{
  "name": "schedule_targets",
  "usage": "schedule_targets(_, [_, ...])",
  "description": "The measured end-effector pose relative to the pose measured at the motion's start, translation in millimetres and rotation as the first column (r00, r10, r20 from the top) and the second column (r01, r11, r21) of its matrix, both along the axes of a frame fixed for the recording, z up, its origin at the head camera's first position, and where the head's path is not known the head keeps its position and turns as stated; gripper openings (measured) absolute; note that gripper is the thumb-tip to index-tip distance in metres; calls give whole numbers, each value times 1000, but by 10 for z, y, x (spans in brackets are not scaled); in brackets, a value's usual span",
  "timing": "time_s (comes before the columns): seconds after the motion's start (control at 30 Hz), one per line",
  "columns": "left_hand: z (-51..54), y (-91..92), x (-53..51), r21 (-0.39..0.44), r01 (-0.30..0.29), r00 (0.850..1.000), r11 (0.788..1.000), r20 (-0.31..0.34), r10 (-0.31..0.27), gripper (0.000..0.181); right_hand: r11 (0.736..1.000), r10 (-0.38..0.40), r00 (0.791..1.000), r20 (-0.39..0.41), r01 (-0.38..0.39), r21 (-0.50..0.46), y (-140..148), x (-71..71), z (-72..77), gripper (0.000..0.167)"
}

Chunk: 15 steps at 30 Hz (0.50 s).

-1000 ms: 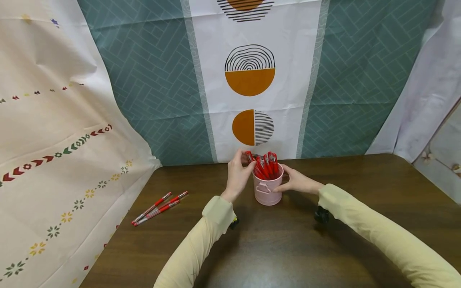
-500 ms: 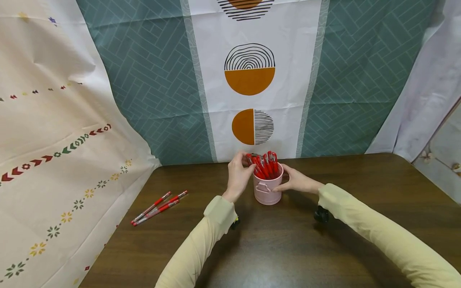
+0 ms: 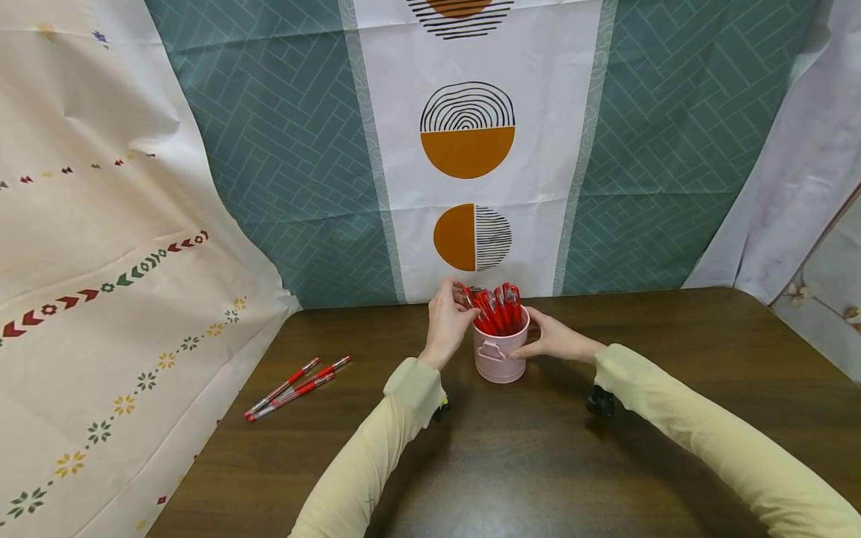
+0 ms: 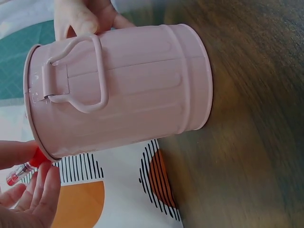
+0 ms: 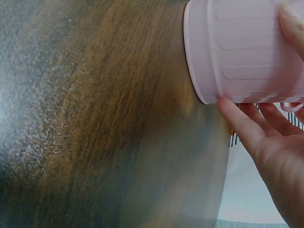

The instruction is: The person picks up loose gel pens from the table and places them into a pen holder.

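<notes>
A pink metal bucket (image 3: 496, 359) with a small side handle (image 4: 102, 71) stands upright on the table, filled with several red pens (image 3: 501, 310). At its left rim my left hand (image 3: 445, 321) pinches one red pen (image 4: 19, 174) between thumb and fingers; the pen leans outward and its lower part is hidden in the bucket. My right hand (image 3: 558, 338) grips the bucket from the right side, thumb on the front wall and fingers behind, as the right wrist view also shows with the hand (image 5: 270, 142) round the pink wall.
Three red pens (image 3: 296, 388) with clear barrels lie in a loose bunch on the dark wooden table (image 3: 511, 463), left of the bucket. A patterned cloth (image 3: 471, 246) hangs behind the table's back edge, and a cream cloth (image 3: 134, 299) hangs along its left side.
My left hand has shifted very slightly to the right, and the pen in it sits a little lower at the rim. The right hand and bucket stay in place.
</notes>
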<state>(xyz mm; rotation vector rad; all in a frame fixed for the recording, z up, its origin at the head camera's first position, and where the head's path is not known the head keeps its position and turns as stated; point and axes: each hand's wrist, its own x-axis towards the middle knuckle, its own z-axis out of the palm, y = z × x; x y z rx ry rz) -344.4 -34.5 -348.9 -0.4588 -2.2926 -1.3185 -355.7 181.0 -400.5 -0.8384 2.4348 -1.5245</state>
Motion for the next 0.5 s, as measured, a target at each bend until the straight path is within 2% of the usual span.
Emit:
schedule_targets(0.27, [-34, -13, 28, -155, -13, 997, 988, -79, 1, 32, 1000, -8, 1000, -13, 8, 23, 3, 3, -9, 80])
schedule_targets(0.5, [-48, -3, 59, -179, -36, 995, 983, -101, 18, 28, 1000, -21, 1000, 3, 21, 18, 6, 0, -15, 81])
